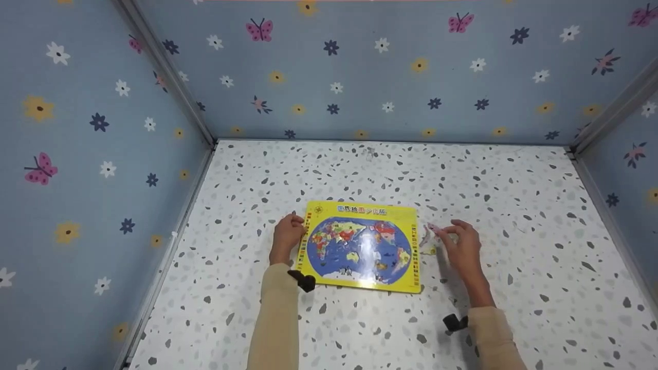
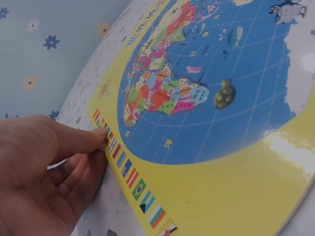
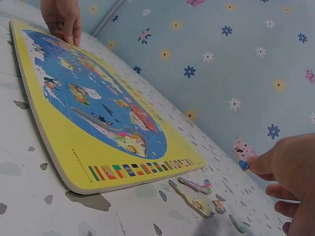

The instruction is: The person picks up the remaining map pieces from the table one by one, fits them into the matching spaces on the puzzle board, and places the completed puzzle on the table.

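Observation:
A yellow world-map puzzle board (image 1: pixel 329 259) lies flat on the table, with a blue ocean, coloured countries and rows of flags along its sides. My left hand (image 1: pixel 287 236) holds the board's left edge; in the left wrist view the thumb (image 2: pixel 96 140) presses on the flag strip, fingers below the rim. Just right of the board, my right hand (image 1: pixel 462 246) pinches a small pink puzzle piece (image 3: pixel 242 151) between thumb and fingertip, raised off the table. Below it, several loose puzzle pieces (image 3: pixel 194 199) lie beside the board's right edge.
The speckled white table (image 1: pixel 247 180) surrounds the board. Blue panels with flowers and butterflies stand at the back (image 1: pixel 360 77), left (image 1: pixel 77 205) and right. A small black device (image 1: pixel 307 282) sits by the left wrist, another black device (image 1: pixel 455 322) by the right.

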Demonstrator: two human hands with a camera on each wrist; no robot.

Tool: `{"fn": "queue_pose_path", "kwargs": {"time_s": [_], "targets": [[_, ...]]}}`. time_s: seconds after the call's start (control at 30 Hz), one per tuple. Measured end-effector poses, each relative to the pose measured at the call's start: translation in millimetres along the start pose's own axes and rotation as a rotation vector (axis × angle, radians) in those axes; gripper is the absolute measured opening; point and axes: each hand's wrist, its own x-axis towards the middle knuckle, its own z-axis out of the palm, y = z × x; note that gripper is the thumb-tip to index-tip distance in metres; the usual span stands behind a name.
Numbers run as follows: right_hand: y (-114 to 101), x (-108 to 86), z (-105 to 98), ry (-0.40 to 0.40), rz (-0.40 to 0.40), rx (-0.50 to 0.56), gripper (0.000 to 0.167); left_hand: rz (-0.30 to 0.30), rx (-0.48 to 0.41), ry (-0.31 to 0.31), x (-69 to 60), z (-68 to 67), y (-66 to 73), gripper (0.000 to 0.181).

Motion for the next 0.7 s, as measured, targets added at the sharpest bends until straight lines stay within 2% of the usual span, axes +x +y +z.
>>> {"fn": "queue_pose_path", "kwargs": {"time_s": [0.23, 0.5, 0.7], "targets": [[-8, -0.2, 7, -0.033, -0.003, -0.033, 0.027, -0.001, -0.011, -0.004, -0.2, 0.1, -1.0, 0.026], [-14, -2.9, 16, -0.030, -0.067, -0.032, 0.031, 0.091, -0.001, 0.013, -3.9, -1.9, -3.2, 0.025], [-17, -3.0, 22, -0.068, -0.045, -0.056, 0.036, 0.091, -0.005, 0.007, -4.5, -2.1, -2.9, 0.026]]}}
